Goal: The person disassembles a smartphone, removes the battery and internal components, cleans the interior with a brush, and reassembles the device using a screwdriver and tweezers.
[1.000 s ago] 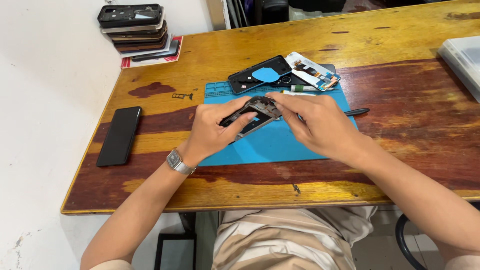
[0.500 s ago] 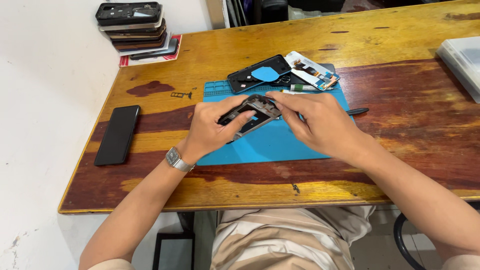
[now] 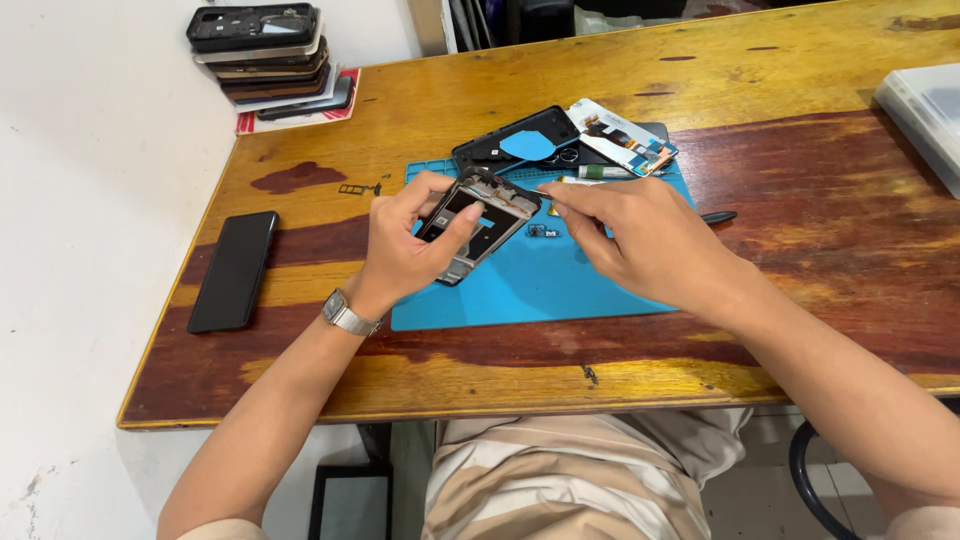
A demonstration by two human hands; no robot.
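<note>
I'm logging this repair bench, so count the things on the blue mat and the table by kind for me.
Opened phone frame held in the left hand: 1
Phone back cover with blue pick on it: 1
Loose display part: 1
Whole black phone lying flat: 1
Stack of phones: 1
Blue mat: 1
Total: 6

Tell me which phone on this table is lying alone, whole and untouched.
The black phone flat near the table's left edge. The opened phone frame is in the left hand; the others form a stack in the far corner.
</note>
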